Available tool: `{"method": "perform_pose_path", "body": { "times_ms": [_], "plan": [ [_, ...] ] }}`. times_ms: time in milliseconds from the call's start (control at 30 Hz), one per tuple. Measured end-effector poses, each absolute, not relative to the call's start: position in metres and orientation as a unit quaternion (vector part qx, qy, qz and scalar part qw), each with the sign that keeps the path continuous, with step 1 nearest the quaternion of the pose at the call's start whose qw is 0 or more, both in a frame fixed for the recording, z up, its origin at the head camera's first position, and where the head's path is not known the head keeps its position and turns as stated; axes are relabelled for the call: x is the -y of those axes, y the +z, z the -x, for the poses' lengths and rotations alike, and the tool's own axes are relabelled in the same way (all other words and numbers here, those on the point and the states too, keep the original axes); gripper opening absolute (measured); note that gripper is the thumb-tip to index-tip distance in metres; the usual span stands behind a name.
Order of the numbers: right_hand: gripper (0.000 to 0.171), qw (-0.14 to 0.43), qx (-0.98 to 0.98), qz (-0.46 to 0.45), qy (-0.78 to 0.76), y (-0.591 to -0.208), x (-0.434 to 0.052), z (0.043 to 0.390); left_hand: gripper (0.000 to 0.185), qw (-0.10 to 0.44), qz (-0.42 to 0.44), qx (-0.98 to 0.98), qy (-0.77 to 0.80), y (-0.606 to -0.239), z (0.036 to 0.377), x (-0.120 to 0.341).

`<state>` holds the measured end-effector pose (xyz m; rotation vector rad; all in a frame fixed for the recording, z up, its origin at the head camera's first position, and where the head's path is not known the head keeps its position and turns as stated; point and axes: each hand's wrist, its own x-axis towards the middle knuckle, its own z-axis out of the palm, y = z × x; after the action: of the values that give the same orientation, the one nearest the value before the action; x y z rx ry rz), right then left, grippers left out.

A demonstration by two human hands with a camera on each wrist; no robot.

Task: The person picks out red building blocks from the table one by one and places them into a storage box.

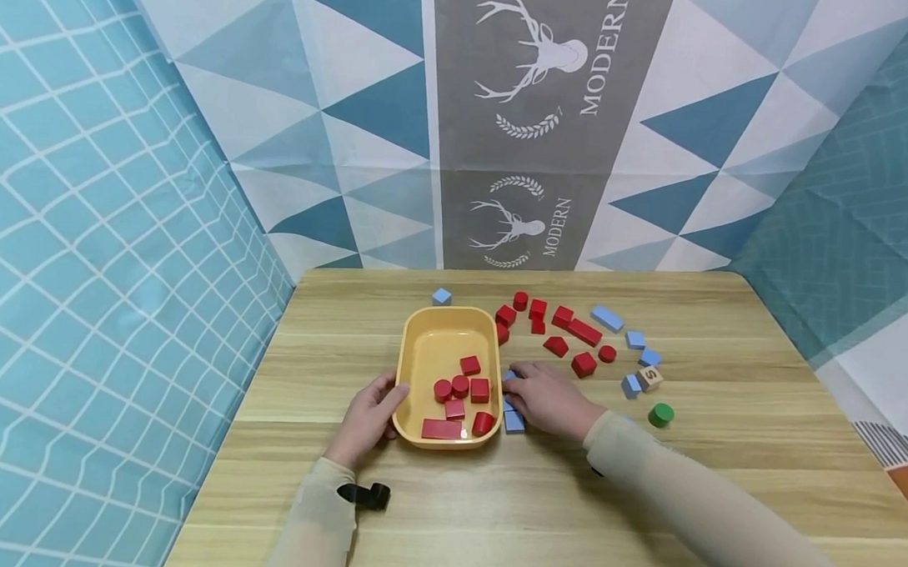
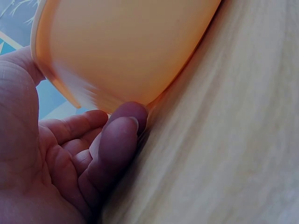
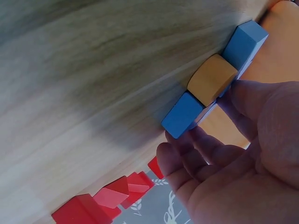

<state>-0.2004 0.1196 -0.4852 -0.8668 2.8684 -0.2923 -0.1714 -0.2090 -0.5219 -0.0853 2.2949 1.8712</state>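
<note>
Hands flank yellow tray (image 1: 414, 349) — left hand (image 1: 370, 414) grips rim, right hand (image 1: 547, 399) over blue blocks (image 3: 184, 114)

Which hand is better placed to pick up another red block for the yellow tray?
Likely the right hand: it lies open beside the tray's right wall, on the side where the loose red blocks sit. The left hand holds the yellow tray at its left rim, away from them.
</note>
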Motion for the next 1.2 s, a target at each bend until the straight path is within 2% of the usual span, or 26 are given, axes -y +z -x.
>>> {"method": "perform_pose_path", "body": {
  "times_ms": [533,867,1200],
  "plan": [
    [0.028,0.075,-0.949,0.261,-0.158,-0.481,-0.122,0.206,0.052,0.092,0.034,-0.774,0.626,-0.523,0.172,0.209],
    [0.021,-0.017,-0.938,0.276,-0.208,-0.461,-0.12,0.215,0.052,0.09,0.033,-0.774,0.626,-0.522,0.171,0.21],
    [0.019,-0.02,-0.94,0.253,-0.227,-0.456,-0.11,0.216,0.052,0.093,0.028,-0.772,0.628,-0.522,0.171,0.21]
  ]
}}
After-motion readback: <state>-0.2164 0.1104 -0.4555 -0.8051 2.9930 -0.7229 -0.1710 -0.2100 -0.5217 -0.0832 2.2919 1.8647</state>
